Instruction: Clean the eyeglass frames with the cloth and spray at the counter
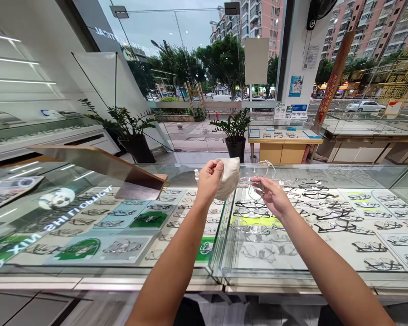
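Head view: forward-down, close over glass counter (292, 267), facing shopfront.

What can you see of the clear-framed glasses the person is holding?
The clear, transparent plastic-looking pair of glasses is held in the air above the glass display counter, roughly at its far edge. The right hand grips it from below with the fingers at the frame; one rounded lens rises above the hand. The left hand presses a cream-white cloth against its left side. The temples are hard to make out against the glass.
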The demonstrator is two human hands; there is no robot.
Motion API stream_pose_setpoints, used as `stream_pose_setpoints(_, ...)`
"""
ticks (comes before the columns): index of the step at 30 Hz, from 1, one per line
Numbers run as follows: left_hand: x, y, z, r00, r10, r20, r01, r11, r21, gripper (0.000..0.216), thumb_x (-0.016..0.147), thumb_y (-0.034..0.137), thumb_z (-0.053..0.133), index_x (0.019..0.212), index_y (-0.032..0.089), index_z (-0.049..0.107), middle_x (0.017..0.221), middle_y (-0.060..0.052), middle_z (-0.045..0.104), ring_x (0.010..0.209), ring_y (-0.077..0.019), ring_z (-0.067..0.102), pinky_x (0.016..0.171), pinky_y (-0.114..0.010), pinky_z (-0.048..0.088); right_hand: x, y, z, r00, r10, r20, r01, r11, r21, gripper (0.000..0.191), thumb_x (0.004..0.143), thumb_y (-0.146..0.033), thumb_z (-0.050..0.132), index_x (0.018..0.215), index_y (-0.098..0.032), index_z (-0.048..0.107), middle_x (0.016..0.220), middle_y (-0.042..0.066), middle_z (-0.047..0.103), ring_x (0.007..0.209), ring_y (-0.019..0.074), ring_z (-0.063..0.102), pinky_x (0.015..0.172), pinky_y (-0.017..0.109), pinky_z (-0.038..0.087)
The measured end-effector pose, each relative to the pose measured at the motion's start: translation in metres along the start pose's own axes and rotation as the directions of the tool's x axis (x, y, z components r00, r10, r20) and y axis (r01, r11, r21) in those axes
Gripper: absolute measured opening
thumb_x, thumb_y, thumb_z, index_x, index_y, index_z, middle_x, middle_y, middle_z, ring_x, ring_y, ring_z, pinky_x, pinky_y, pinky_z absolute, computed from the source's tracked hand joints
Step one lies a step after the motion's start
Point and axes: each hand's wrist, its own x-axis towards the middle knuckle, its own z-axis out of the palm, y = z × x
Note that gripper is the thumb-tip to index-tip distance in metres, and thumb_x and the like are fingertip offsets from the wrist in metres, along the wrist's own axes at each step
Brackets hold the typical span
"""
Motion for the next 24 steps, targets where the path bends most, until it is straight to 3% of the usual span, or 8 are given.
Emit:
stream_pose_setpoints(5,-0.018,0.005,0.018,0.987,-0.045,0.155,0.059,0.994,-0.089,0.054,0.078,0.069,0.076,0.078,0.021,0.050,0.063,0.006,0.043,0.053,-0.0080,0.035,0.047,-0.021,0.028,-0.002,0.004,0.006,1.000,0.026,-0.011,-0.026,0.997,0.069,0.033,0.069,-0.054,0.087,0.088,-0.029,0.082,0.119,0.003,0.078,0.117,0.0233,0.065,0.099,0.036,0.050)
stream_pose_setpoints(13,-0.030,0.011,0.030,0.969,-0.029,0.244,0.062,0.990,-0.128,0.060,0.075,0.072,0.077,0.076,0.022,0.045,0.061,0.007,0.044,0.051,-0.0073,0.036,0.047,-0.020,0.030,0.001,0.008,0.004,0.993,0.007,-0.114,0.006,0.994,0.112,0.034,0.065,-0.051,0.091,0.087,-0.027,0.081,0.094,0.002,0.079,0.096,0.0213,0.069,0.090,0.035,0.053)
stream_pose_setpoints(18,-0.041,0.018,0.034,0.923,0.037,0.383,0.021,0.989,-0.146,0.054,0.079,0.068,0.076,0.077,0.022,0.048,0.071,0.002,0.059,0.065,-0.0117,0.051,0.061,-0.024,0.043,0.003,0.002,-0.003,0.981,-0.038,-0.189,0.054,0.995,0.084,0.035,0.067,-0.053,0.088,0.089,-0.028,0.080,0.098,0.002,0.080,0.095,0.0216,0.070,0.085,0.034,0.055)
stream_pose_setpoints(22,-0.051,0.027,0.035,0.833,0.089,0.546,-0.033,0.993,-0.110,0.047,0.086,0.064,0.071,0.077,0.021,0.052,0.087,-0.008,0.072,0.088,-0.0213,0.065,0.088,-0.038,0.052,-0.001,-0.006,-0.003,0.978,-0.024,-0.205,0.037,0.997,0.063,0.035,0.070,-0.053,0.086,0.091,-0.027,0.079,0.110,0.003,0.080,0.093,0.0220,0.071,0.074,0.032,0.055)
stream_pose_setpoints(24,-0.052,0.028,0.035,0.832,0.099,0.546,-0.054,0.994,-0.097,0.049,0.088,0.067,0.066,0.075,0.021,0.055,0.083,-0.008,0.072,0.085,-0.0218,0.066,0.087,-0.038,0.052,-0.003,-0.008,-0.002,0.980,-0.021,-0.197,0.029,0.999,0.039,0.035,0.071,-0.055,0.085,0.092,-0.027,0.079,0.112,0.003,0.080,0.089,0.0215,0.071,0.067,0.031,0.054)
